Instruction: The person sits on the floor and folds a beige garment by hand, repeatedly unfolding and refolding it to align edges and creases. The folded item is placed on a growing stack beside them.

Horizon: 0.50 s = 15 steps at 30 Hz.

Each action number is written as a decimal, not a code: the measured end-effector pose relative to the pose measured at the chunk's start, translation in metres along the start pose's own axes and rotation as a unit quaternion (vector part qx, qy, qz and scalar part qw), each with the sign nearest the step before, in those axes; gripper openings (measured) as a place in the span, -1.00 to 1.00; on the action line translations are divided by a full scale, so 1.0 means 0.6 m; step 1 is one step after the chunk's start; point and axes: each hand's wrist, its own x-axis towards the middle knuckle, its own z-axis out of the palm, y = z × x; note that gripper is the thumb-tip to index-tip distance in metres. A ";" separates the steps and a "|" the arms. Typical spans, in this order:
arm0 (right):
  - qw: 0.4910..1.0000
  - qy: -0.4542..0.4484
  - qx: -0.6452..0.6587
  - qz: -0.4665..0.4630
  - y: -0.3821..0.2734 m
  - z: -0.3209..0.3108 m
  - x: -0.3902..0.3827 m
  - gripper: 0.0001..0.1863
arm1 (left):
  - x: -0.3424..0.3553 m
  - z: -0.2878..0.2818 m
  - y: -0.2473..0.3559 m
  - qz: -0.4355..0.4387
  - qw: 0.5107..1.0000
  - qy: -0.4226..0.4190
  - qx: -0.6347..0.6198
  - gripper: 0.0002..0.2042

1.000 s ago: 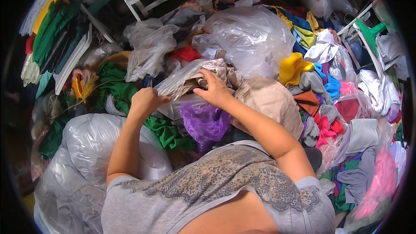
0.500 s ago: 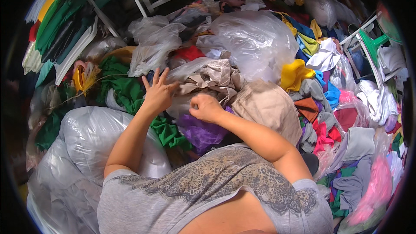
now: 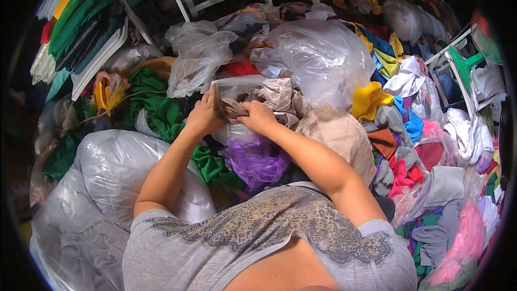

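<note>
A crumpled taupe cloth (image 3: 279,97) lies heaped in front of me, with a strip of it stretched between my hands. Its left end is gripped by my left hand (image 3: 205,113), fingers closed and pointing away from me. My right hand (image 3: 259,118) pinches the same strip, its fingertips curled on the fabric. Just below the hands sits a purple translucent bag (image 3: 254,159). A rounded beige cloth bundle (image 3: 340,137) rests right of my right forearm. Clear plastic (image 3: 239,84) lies beyond the strip.
A large stuffed whitish bag (image 3: 121,164) fills the left, beside green cloth (image 3: 156,102). Clear plastic bags (image 3: 320,56) lie beyond the hands. Mixed coloured cloths, including a yellow one (image 3: 370,99), are piled on the right. A white rack (image 3: 105,59) holds stacked fabric at the far left.
My left hand was spread open above the cloth; now its fingers have closed on it. The right hand has moved slightly, and the strip is drawn out between both hands.
</note>
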 end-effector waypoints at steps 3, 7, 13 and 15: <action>0.998 0.035 0.045 -0.041 0.009 -0.005 -0.018 -0.70 | 0.003 -0.002 -0.004 -0.019 1.000 -0.017 -0.005 0.18; 0.990 0.049 0.123 -0.040 0.024 -0.024 -0.042 -0.77 | 0.007 0.001 -0.019 -0.009 1.000 -0.024 -0.012 0.20; 0.896 0.215 0.388 -0.011 0.014 -0.166 -0.045 -0.77 | 0.012 0.008 -0.034 -0.017 0.998 -0.052 -0.012 0.22; 0.852 0.289 0.436 -0.015 0.001 -0.239 -0.050 -0.81 | 0.011 0.010 -0.035 -0.015 0.998 -0.055 0.000 0.21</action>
